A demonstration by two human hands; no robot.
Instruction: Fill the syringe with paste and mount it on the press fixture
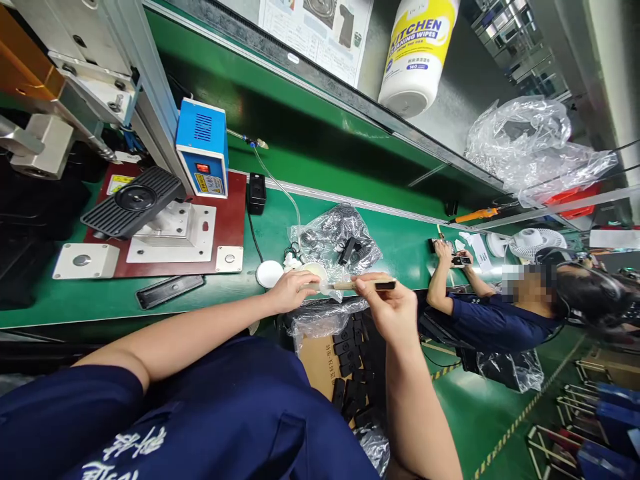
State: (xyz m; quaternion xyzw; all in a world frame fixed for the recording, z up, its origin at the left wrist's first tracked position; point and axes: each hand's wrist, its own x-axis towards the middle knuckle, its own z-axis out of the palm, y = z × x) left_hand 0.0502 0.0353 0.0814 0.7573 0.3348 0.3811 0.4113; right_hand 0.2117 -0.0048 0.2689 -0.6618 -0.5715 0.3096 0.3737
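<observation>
Head view: I'm watching a pale cup (316,270) near the counter's (403,243) front edge.
My left grip (291,293) is pinching the cup; my right grip (393,308) is pinching a tool (345,285) beside it. I'm fearing a loose left hold or hard push tipping it over.

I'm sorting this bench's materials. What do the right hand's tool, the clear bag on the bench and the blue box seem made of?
Tool: perhaps matte wood, from its tan shaft; dark end unclear.
Bag: glossy plastic film, by its crinkles and bright highlights.
Blue box: smooth, satin-finished painted metal or plastic; slotted vents fit either.
</observation>
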